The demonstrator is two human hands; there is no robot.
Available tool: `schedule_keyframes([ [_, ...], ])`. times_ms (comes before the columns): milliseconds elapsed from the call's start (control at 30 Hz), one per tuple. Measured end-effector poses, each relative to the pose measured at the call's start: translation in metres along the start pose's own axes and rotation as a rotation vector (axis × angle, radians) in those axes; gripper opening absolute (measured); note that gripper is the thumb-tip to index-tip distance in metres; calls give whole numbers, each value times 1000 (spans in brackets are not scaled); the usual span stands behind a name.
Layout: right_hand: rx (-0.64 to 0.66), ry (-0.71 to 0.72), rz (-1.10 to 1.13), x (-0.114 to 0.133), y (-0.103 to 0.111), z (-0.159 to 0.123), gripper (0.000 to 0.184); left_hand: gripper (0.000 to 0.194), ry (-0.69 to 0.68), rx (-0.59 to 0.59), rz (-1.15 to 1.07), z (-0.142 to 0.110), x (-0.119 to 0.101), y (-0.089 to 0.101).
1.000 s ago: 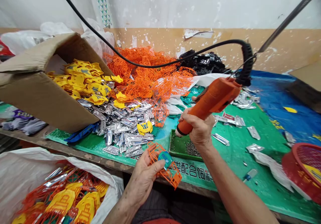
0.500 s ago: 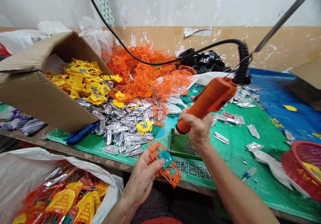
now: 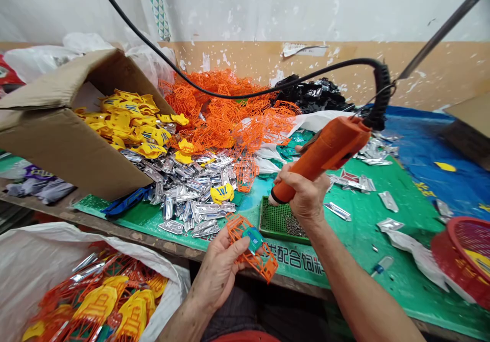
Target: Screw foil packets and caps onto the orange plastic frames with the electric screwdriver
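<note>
Holding an orange electric screwdriver (image 3: 321, 161) in a closed fist, the right hand (image 3: 304, 194) angles the tip down, just above a green tray (image 3: 273, 224) of small screws; a coiled cord (image 3: 381, 97) rises from the tool's rear. The left hand (image 3: 220, 270), its grip curled closed, holds an orange plastic lattice frame (image 3: 264, 263) clear of the desk (image 3: 356, 250), a teal insert (image 3: 252, 239) turned upward. Nearby: a tilted cardboard box (image 3: 57, 143) of yellow parts (image 3: 126, 122), a white sack (image 3: 34, 245) of orange-and-yellow assemblies (image 3: 95, 301), loose silver plates (image 3: 187, 199), and a red basket (image 3: 455, 260).
</note>
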State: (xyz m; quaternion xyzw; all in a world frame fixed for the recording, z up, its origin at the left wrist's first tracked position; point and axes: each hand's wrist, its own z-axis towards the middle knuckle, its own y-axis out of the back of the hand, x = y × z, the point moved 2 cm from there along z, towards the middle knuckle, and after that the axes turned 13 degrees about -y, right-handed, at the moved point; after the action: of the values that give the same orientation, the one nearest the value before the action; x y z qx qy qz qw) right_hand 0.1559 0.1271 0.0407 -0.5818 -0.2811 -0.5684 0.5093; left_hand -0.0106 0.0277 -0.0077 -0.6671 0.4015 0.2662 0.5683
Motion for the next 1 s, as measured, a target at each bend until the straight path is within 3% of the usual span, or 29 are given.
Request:
schedule_keyframes([
  [100, 19, -1, 74, 10, 0, -1, 10, 41, 0, -8, -8, 1, 0, 1],
  [267, 77, -34, 216, 41, -2, -17, 38, 39, -3, -30, -38, 2, 0, 0],
  [433, 229, -80, 336, 65, 1, -49, 35, 40, 8, -66, -61, 3, 1, 0],
  [633, 357, -118, 416, 63, 2, -72, 30, 42, -10, -18, -73, 3, 0, -1],
  [833, 347, -144, 405, 60, -2, -75, 49, 39, -17, -2, -89, 2, 0, -3],
  [1000, 348, -159, 388, 59, -5, -76, 51, 38, -8, -18, -87, 2, 0, -3],
])
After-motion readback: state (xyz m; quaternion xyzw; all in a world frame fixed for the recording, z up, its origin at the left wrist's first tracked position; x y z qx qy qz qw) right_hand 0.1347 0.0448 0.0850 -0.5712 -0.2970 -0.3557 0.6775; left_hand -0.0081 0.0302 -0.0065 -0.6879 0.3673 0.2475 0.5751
